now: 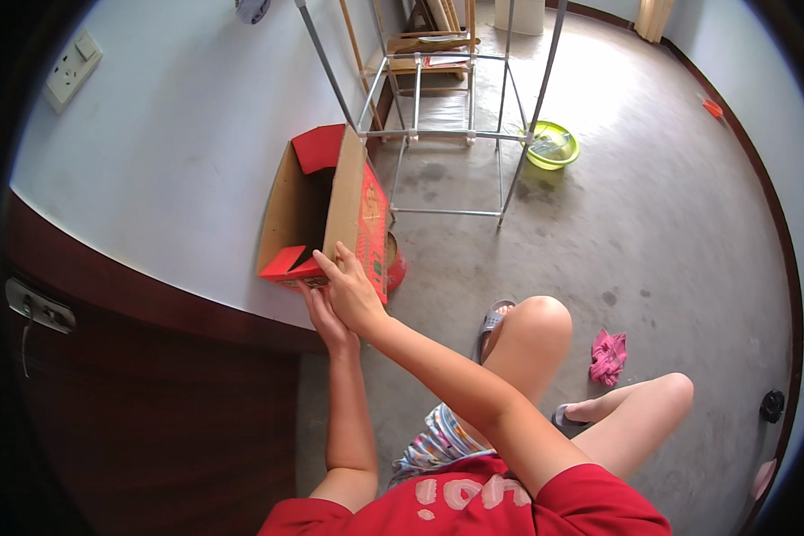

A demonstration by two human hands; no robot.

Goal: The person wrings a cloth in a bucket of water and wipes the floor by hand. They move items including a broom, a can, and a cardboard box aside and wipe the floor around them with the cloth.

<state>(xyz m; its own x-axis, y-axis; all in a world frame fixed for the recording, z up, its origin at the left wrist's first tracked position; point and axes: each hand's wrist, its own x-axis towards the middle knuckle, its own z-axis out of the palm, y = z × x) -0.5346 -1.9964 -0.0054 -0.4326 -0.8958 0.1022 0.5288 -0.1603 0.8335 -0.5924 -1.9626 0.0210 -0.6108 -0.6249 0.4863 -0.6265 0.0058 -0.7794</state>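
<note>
A red cardboard box (348, 194) with a plain brown inside stands against the wall, its top open and its end flaps spread. Its interior is dark and I cannot make out any contents. At the near end, my left hand (329, 320) has its fingers against the outside, below the red flap. My right hand (356, 291) crosses over my left wrist, with its fingers at the near corner of the box, by the flap and the upright brown panel. Where the fingertips meet the cardboard is partly hidden.
Behind the box rises a metal-tube rack (445, 213). A red round container (395, 264) sits beside the box. A green basin (553, 151), a pink cloth (608, 357) and an orange object (713, 108) lie on the concrete floor. A dark door (174, 415) stands at left.
</note>
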